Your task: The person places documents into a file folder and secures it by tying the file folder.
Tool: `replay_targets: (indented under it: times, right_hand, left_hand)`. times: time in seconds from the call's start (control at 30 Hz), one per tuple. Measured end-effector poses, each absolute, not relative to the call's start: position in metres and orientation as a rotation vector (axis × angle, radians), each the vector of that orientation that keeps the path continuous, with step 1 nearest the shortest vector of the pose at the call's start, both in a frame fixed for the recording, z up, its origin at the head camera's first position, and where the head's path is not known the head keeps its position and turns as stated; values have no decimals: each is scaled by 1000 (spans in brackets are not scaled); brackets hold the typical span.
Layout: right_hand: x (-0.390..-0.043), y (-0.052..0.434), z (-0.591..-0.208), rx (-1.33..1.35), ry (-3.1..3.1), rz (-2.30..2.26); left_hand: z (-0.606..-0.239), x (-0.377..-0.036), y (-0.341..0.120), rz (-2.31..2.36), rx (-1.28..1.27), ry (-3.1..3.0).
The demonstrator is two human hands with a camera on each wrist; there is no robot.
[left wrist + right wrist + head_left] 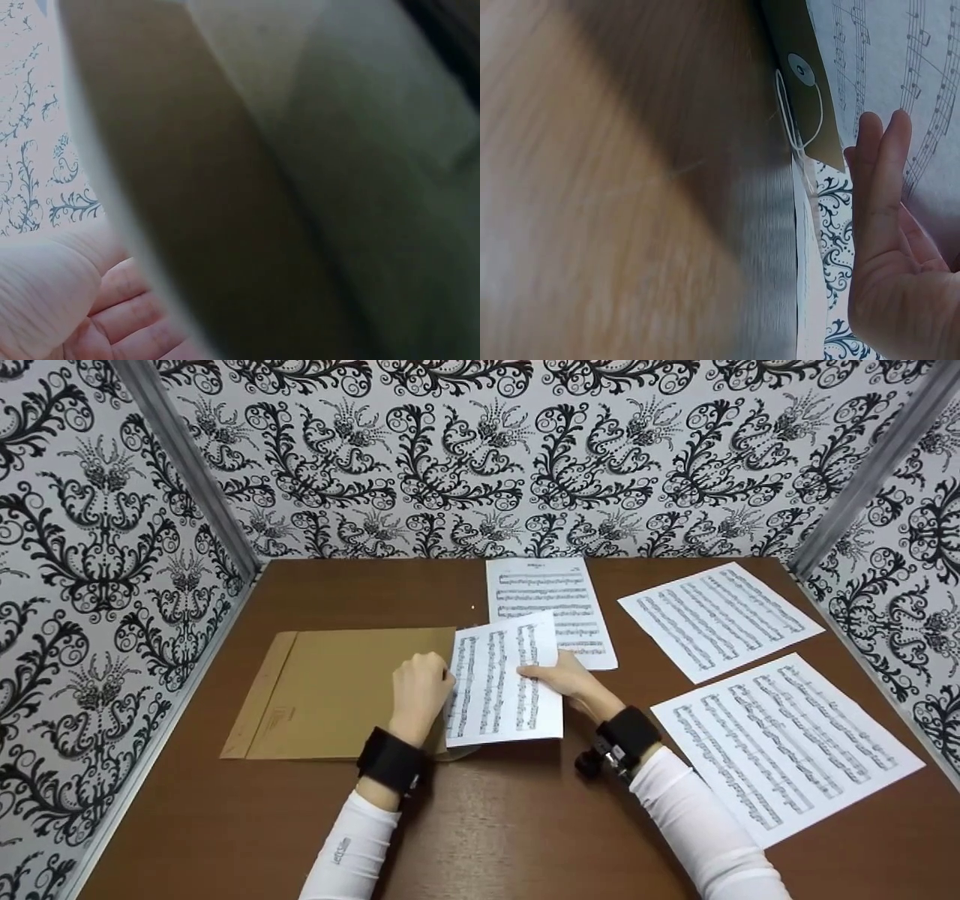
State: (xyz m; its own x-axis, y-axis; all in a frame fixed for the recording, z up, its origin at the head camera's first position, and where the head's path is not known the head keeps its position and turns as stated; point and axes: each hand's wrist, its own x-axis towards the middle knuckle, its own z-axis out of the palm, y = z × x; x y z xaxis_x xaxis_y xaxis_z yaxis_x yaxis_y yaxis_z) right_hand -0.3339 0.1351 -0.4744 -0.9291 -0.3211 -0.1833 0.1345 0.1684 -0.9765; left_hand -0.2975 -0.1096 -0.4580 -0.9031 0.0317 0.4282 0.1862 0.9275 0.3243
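Note:
A brown envelope point(330, 697) lies on the table, its mouth facing right. My left hand point(418, 690) is curled over that open edge and grips it. A sheet of printed music point(499, 682) sits partly inside the mouth, its free end lifted off the table. My right hand point(566, 679) holds the sheet's right edge with straight fingers laid on top; the thumb is hidden underneath. The left wrist view is filled by the blurred envelope point(285, 187) beside my curled fingers point(112, 315). The right wrist view shows my right hand point(885, 225), the envelope's string button point(801, 71) and the sheet point(922, 60).
Three more music sheets lie flat on the brown table point(487, 825): one at the back centre point(551, 600), one at the back right point(716, 619), one at the near right point(784, 742). Patterned black-and-white walls point(90, 570) close in the left, back and right sides.

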Motion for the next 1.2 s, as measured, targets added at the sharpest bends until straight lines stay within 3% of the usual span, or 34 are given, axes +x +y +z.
replay_targets:
  times: [0.67,1.2]
  right_hand:
    - [-334,124,-468,-132,2046,-1826]
    - [-320,143,-464,-228,1838,-1945]
  left_hand:
    - [-456,-297,-116,-578,-141,-2713]
    - [-453,-298,-119,-594,-126,-2714]
